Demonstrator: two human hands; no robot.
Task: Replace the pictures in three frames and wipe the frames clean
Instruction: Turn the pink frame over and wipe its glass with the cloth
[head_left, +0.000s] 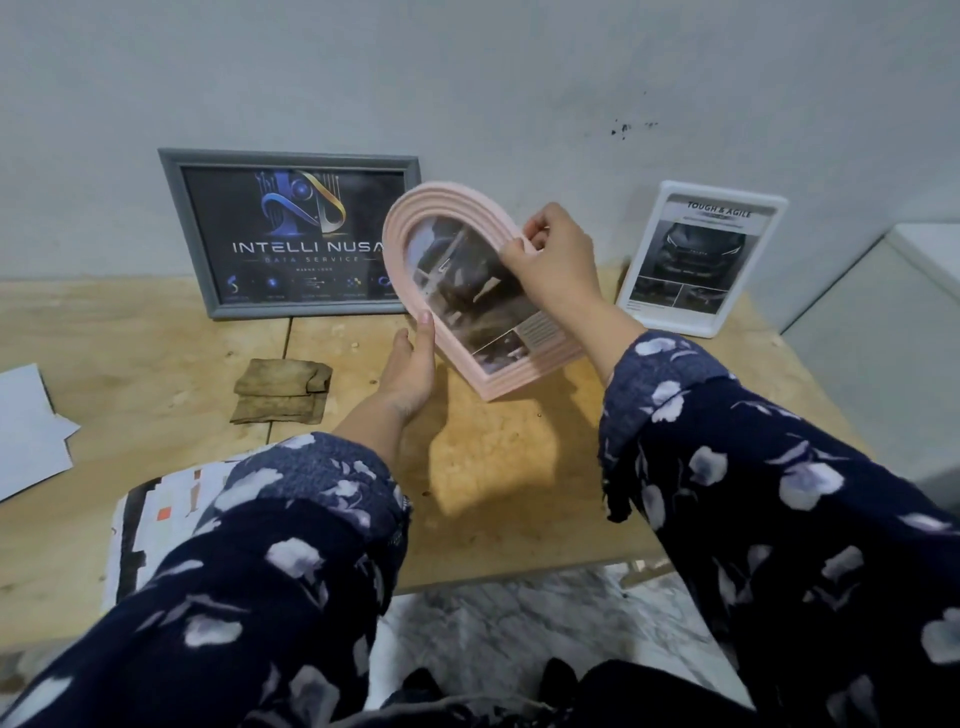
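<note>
A pink arched frame (415, 208) with a dark picture behind its glass is held tilted above the wooden table (519, 467). My left hand (410, 369) supports its lower left edge with straight fingers. At the frame's upper right rim my right hand (558, 260) pinches the edge. A grey frame (171, 218) with a dark logo picture leans on the wall at the back left. A white frame (779, 208) with a car picture stands at the back right. A folded brownish cloth (283, 389) lies on the table left of my left hand.
White paper sheets (26, 431) lie at the table's left edge. A printed sheet (156, 519) sits under my left forearm near the front edge. A pale cabinet (883, 338) stands to the right of the table. The wall is right behind the frames.
</note>
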